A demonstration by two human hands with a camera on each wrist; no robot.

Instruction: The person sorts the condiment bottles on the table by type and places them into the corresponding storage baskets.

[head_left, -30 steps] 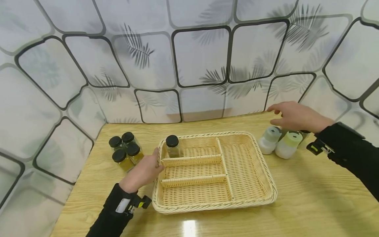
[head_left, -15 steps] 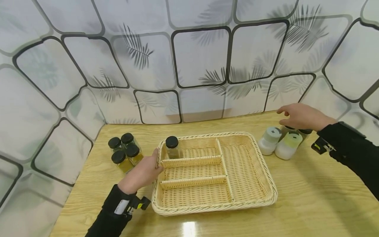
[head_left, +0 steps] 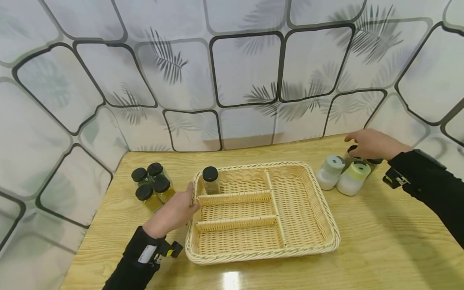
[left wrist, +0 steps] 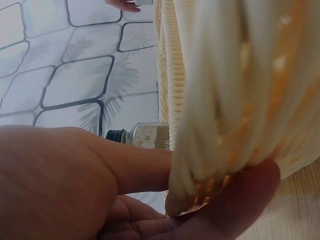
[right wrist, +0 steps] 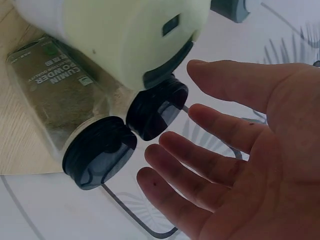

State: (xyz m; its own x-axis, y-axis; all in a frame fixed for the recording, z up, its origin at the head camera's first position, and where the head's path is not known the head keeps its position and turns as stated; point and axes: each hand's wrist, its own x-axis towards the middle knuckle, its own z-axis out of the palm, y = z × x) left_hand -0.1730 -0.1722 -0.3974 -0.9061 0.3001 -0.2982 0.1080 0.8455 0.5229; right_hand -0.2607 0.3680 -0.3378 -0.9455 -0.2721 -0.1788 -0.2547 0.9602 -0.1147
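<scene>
My left hand grips the left rim of a divided wicker basket, and the left wrist view shows the woven edge between its fingers. In the basket's back-left compartment a glass jar with a black lid stands upright. At the right, my right hand hovers over black-lidded jars, its fingers loosely spread and holding nothing. One of these is a jar labelled cumin powder; beside it is another black lid, its jar mostly hidden. My fingertips are close to that lid, apparently without touching it.
Two white bottles, one with a grey-green cap and one with a yellow-green cap, stand between the basket and the right-hand jars. Several black-lidded spice jars cluster left of the basket. A patterned cloth walls the table's back.
My right hand has shifted right and slightly down, closer to the black-lidded jars. The left hand keeps its grip on the basket rim.
</scene>
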